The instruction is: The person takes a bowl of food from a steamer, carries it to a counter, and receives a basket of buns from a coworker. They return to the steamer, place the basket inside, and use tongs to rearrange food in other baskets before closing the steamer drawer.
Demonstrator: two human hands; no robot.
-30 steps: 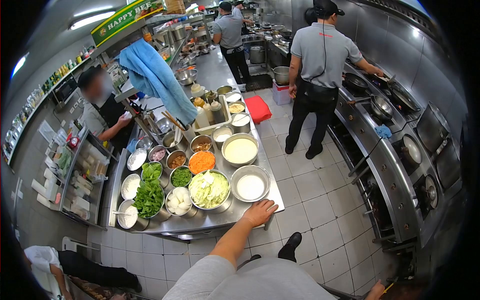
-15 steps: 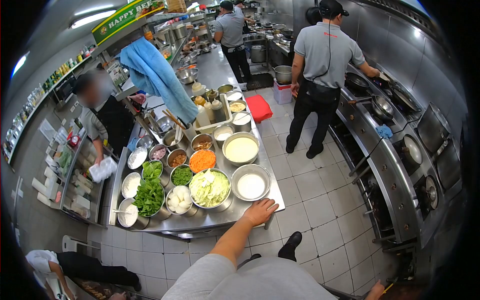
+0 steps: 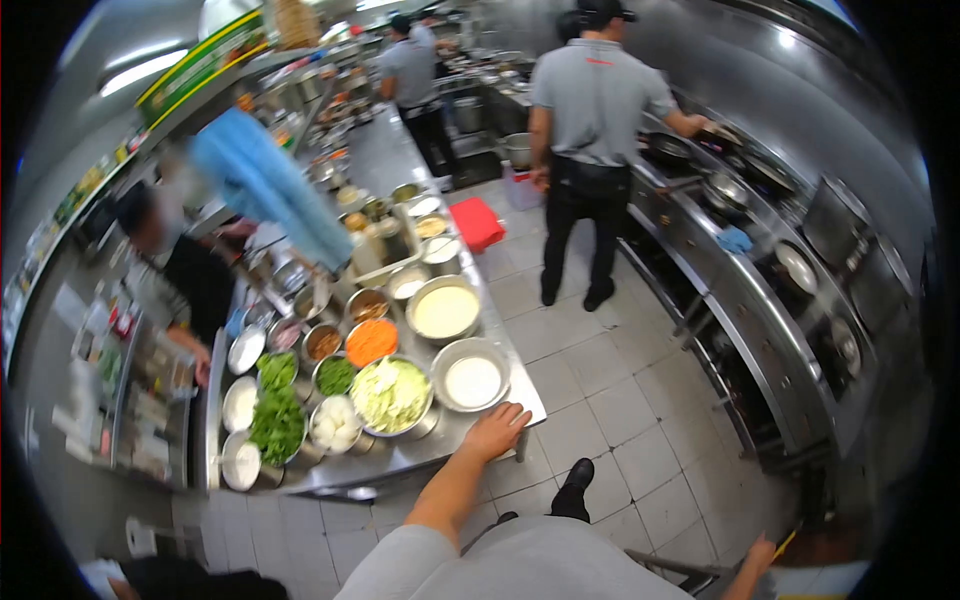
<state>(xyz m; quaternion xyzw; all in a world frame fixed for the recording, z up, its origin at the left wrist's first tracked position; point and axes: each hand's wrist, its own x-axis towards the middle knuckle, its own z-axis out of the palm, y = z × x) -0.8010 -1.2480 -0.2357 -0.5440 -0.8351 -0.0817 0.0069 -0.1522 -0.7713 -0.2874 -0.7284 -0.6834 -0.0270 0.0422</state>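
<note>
Left hand [image 3: 497, 430]: grip released; rests on the near right corner of the silvery metal counter [image 3: 519, 378]
Round silvery metal bowl of white liquid [image 3: 471, 376]: beside this hand
Right hand [image 3: 760, 556]: near a thin yellow stick [image 3: 786, 543]; cannot tell its grip
Change: view swings; bowl stays undisturbed

bright, overall blur (dark fisheye corners)

Wearing a light-grey, short-sleeved cloth shirt [image 3: 560, 562], plain in front; cut with a loose left sleeve [image 3: 405, 562] ending near the elbow. Below, dressed in black trousers [image 3: 571, 503]. Shod in dark, round-toed shoes [image 3: 581, 471], with one mostly hidden. Bare at left hand [image 3: 497, 431] and right hand [image 3: 762, 554].
</note>
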